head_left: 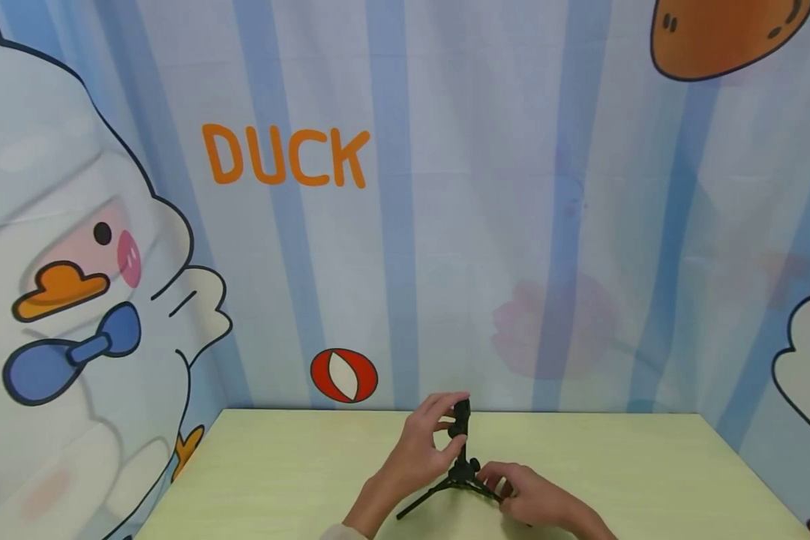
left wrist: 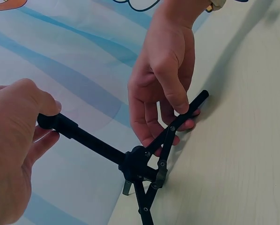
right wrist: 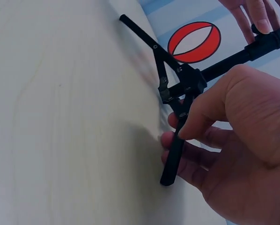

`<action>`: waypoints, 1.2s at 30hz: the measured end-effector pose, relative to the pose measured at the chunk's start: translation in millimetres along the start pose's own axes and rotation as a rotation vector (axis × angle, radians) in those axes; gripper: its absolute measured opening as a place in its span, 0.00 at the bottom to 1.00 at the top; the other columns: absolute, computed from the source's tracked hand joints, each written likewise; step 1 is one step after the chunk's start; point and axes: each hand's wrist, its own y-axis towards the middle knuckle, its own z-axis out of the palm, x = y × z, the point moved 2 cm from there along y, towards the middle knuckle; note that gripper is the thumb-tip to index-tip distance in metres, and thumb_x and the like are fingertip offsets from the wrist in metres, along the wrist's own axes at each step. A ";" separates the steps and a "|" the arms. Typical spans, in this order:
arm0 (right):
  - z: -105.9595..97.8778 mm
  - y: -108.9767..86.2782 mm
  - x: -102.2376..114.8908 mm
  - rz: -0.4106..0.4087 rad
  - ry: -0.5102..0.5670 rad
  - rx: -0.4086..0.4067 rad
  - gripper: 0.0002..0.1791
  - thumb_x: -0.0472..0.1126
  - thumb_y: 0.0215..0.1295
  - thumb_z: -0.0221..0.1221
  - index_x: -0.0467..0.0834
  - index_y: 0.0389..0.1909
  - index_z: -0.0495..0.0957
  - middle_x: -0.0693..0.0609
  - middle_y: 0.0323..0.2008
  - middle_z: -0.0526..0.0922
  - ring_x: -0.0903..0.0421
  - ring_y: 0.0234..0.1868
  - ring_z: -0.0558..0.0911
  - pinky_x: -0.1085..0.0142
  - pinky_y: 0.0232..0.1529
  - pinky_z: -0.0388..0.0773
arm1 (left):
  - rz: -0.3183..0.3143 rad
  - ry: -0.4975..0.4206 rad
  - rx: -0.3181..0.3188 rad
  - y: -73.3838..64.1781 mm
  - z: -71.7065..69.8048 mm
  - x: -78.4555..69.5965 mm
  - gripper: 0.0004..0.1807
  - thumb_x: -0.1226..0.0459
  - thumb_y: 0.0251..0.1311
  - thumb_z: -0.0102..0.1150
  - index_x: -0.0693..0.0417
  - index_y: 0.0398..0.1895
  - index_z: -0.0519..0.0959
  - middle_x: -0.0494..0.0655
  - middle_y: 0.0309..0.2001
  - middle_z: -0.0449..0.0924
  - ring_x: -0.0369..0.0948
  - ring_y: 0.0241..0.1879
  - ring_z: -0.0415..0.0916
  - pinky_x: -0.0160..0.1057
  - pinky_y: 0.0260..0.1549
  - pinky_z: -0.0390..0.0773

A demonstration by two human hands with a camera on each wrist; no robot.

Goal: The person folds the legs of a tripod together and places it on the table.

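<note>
Nearest, at the bottom edge of the head view, a pale sleeve (head_left: 342,534) ends at the left wrist. A little beyond, the right hand (head_left: 529,491) lies between three and four o'clock from the middle of a black tripod (head_left: 462,472), which is held upright over the far half of the table (head_left: 277,457). This hand pinches the right leg (right wrist: 174,159), thumb on one side and bent fingers on the other; such a light grip probably serves to control that leg's angle rather than bear weight. The left leg (head_left: 421,499) slants free toward eight o'clock, so the two spread apart as a base would. Whether the feet press on the table I cannot tell, and a third leg cannot be made out.

From the legs' meeting point the column (left wrist: 99,146) rises to twelve o'clock, with a knob (head_left: 475,465) close by at two. The left hand (head_left: 424,442), at ten o'clock, pinches the column's top between thumb and fingers, likely because holding the end farthest from the legs keeps the post from tipping while the other hand has a leg.

Behind the table hangs a striped backdrop (head_left: 459,225); its printed red ball (head_left: 322,375) shows at about ten o'clock from the tripod.
</note>
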 end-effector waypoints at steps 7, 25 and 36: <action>-8.6 5.7 -18.7 0.063 0.113 0.165 0.37 0.21 0.40 0.43 0.45 0.56 0.71 0.48 0.45 0.77 0.52 0.39 0.78 0.62 0.36 0.75 | 0.007 -0.022 0.006 0.6 -1.1 -0.1 0.35 0.73 0.59 0.61 0.40 0.67 0.65 0.43 0.58 0.69 0.41 0.50 0.74 0.34 0.45 0.80; 2.1 1.0 10.1 0.144 0.237 0.089 0.34 0.15 0.37 0.39 0.37 0.51 0.67 0.48 0.27 0.69 0.54 0.25 0.62 0.65 0.26 0.57 | -0.053 -0.055 0.028 0.9 -2.1 0.0 0.36 0.75 0.58 0.62 0.37 0.66 0.66 0.41 0.58 0.70 0.39 0.50 0.74 0.35 0.46 0.79; 3.7 0.7 8.8 0.102 0.215 0.066 0.31 0.16 0.43 0.43 0.37 0.52 0.68 0.49 0.26 0.68 0.55 0.24 0.63 0.65 0.26 0.58 | -0.026 -0.045 0.028 2.1 -3.0 -3.6 0.36 0.76 0.57 0.62 0.38 0.66 0.66 0.42 0.58 0.70 0.39 0.49 0.75 0.33 0.45 0.80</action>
